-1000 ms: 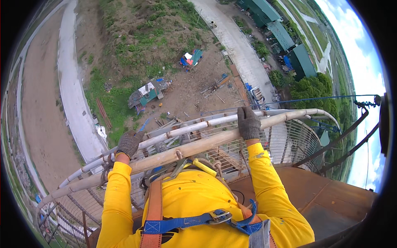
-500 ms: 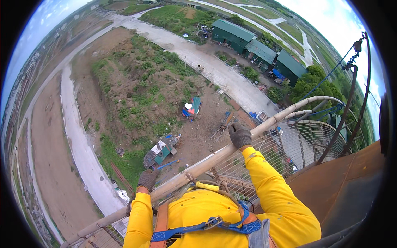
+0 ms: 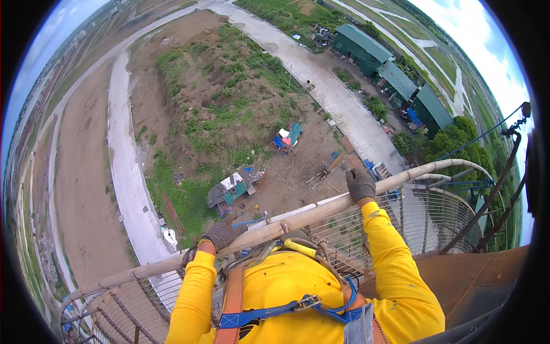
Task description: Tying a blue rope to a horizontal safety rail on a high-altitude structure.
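Now both gloved, both clamped on rail [image 3: 298, 219]: left hand [image 3: 220, 235] near left, right hand [image 3: 361, 184] farther right. Grips same as a second ago; view swung outward, more ground [image 3: 217, 103] far below, sheds [image 3: 389, 69] far right. Holding steady, harness [image 3: 286, 307] buckled at chest.

- No package, label, sign or screen could be made out anywhere in the view.
- Far below on the ground, the small blue, white and red shapes were too tiny to tell as any such item.
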The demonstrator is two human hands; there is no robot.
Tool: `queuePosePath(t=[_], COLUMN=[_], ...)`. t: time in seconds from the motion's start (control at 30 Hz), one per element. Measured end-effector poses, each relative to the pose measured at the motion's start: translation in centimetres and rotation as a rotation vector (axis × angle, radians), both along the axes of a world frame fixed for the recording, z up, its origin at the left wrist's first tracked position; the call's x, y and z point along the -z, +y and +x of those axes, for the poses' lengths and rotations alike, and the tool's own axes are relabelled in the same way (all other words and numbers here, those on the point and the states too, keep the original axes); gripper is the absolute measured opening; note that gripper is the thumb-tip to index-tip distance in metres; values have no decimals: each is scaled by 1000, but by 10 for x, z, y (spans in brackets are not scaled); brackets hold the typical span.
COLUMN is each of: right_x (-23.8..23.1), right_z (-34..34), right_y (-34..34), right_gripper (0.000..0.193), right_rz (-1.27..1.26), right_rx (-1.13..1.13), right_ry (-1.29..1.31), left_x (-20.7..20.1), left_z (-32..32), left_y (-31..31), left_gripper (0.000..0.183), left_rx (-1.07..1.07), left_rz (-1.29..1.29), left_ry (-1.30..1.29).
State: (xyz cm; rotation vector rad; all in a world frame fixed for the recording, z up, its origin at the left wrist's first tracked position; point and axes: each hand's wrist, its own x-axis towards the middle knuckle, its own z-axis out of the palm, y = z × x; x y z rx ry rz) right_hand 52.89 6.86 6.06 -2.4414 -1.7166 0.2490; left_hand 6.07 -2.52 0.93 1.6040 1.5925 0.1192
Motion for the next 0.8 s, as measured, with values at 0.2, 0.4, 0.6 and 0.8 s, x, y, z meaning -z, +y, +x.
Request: queuePosePath(t=[0.2,0.4,0.6,0.8], right_x=[-9,-14,-40,-52], right_z=[-3,-10,-37,-43], right_y=[1,-12,-29,-32], right_gripper=[34,34,26,25], right_rz=[9,64,143,120], right_rx=[-36,-93,-122,-147], right_ry=[23,49,124,135], left_x=[9,82,87,116], left_z=[37,25,-20,-41], left_y=[53,61,47,34], left_gripper=[62,43,32,29], left_rx=[428,668,897,967], left_rz=[-311,-329,-247,-247], left_ry=[256,367,700,833])
